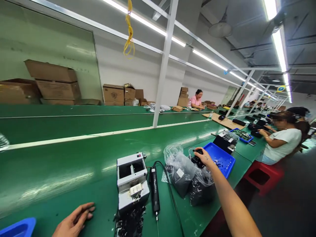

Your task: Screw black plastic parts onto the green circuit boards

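My right hand (204,157) reaches into the mouth of a clear plastic bag (201,184) filled with black parts. Its fingers close on small black parts (197,160), whose exact kind I cannot make out. Beside that bag stands another clear bag (182,176) with dark contents and a white label. My left hand (75,220) hovers at or rests on the green bench, fingers loosely bent and apart, with nothing visible in them. Between my hands are a white-and-black screw feeder (132,184) and a black electric screwdriver (154,191) with its cable.
A blue tray (218,158) with small bits lies beyond the bags; another blue tray (18,227) is at bottom left. A white post (164,65) rises from the green bench (61,164). A co-worker (281,138) sits at right near a red stool (265,172).
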A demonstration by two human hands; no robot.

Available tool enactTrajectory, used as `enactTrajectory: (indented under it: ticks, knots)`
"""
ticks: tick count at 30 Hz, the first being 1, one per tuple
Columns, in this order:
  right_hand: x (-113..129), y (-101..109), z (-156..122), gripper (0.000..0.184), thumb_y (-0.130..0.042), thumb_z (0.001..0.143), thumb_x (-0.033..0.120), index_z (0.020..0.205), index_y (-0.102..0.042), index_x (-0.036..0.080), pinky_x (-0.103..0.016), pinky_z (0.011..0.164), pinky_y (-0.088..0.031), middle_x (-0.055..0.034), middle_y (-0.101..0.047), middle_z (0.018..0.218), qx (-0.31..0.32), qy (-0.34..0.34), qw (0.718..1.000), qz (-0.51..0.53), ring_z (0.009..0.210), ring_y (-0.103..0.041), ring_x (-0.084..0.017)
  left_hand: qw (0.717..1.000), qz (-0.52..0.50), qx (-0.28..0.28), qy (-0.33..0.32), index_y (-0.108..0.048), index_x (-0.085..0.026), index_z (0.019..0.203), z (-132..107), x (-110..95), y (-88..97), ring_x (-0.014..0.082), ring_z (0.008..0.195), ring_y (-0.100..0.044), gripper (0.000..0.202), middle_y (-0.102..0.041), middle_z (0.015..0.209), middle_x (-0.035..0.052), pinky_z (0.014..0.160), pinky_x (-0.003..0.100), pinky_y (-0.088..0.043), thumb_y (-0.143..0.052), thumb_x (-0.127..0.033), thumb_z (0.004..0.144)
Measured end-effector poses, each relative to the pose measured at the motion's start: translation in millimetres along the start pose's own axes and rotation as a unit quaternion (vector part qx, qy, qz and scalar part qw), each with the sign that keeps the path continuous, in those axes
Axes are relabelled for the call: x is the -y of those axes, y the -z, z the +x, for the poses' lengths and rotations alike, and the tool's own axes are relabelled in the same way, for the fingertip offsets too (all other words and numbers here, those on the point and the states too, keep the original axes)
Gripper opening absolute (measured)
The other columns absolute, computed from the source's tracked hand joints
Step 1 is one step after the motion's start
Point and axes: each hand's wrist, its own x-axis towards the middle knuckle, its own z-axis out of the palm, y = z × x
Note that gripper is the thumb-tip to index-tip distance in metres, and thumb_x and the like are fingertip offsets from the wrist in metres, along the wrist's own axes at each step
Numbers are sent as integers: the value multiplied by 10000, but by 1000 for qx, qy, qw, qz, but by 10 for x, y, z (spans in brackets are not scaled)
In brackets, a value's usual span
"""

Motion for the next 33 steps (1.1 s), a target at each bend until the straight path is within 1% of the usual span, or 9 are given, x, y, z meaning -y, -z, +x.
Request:
enactTrajectory:
  ticks: [5,12,15,19,22,24,29,31,33]
  knots:
    - [152,86,-3,378,-590,921,361,1241,-561,161,-423,855,-546,-99,-592,1218,-11,-30,998,49,1027,-615,-213,999,-36,15,13,-695,-297,952,-43,4,13,303,929,-692,505,-758,940,39,725,353,-554,-633,-648,595]
    - [433,64,42,365,-584,925,356,1232,-560,158,-395,817,-557,-92,-600,1181,-35,-45,992,117,980,-623,-196,996,-88,21,12,-678,-210,973,-133,-195,26,267,861,-690,652,-741,978,106,659,319,-539,-642,-719,566]
    - [695,71,-22,370,-582,923,368,1228,-545,162,-299,658,-551,-69,-617,1062,-20,-28,989,145,804,-617,-143,990,-133,30,45,-662,-182,987,-191,-318,70,248,856,-683,653,-721,1046,139,635,302,-527,-674,-672,556]
    - [1151,-127,-387,426,-685,788,452,1163,-570,287,-222,387,-370,-86,-638,965,64,-4,981,181,586,-559,-125,986,-155,7,53,-643,-147,1006,-367,-496,227,221,789,-671,611,-711,1039,154,579,280,-491,-678,-597,594]
    - [1418,-514,-863,339,-704,723,518,1020,-624,377,-250,337,-328,-130,-636,1008,143,-11,970,195,536,-549,-135,984,-170,-55,13,-633,-129,1040,-502,-558,396,212,808,-665,562,-707,1041,153,589,275,-492,-642,-551,669]
    - [1498,-865,-1235,308,-684,716,562,996,-626,450,-289,340,-374,-152,-635,1066,197,-30,962,189,578,-581,-173,979,-175,-106,-5,-627,-123,1059,-563,-518,511,197,804,-662,501,-704,1045,151,586,267,-490,-608,-500,730]
    - [1319,-2002,-2115,583,-773,608,606,1061,-560,308,-305,399,-465,-128,-677,908,452,-54,880,137,632,-650,-231,961,-163,-220,-29,-625,-105,1077,-719,-228,708,157,783,-650,375,-700,1021,135,580,234,-484,-530,-371,830]
    - [1159,-2486,-2349,511,-618,763,639,1101,-517,269,-304,455,-497,-99,-691,907,478,41,874,77,632,-649,-207,952,-159,-261,-23,-626,-104,1067,-800,-111,752,153,782,-652,340,-702,995,126,577,225,-484,-506,-335,848]
    - [1002,-2906,-2492,440,-488,868,606,1104,-502,235,-308,546,-533,-84,-697,924,457,150,876,24,689,-659,-198,946,-148,-287,-13,-631,-107,1049,-895,-31,795,152,775,-653,309,-703,969,114,572,221,-482,-489,-306,860]
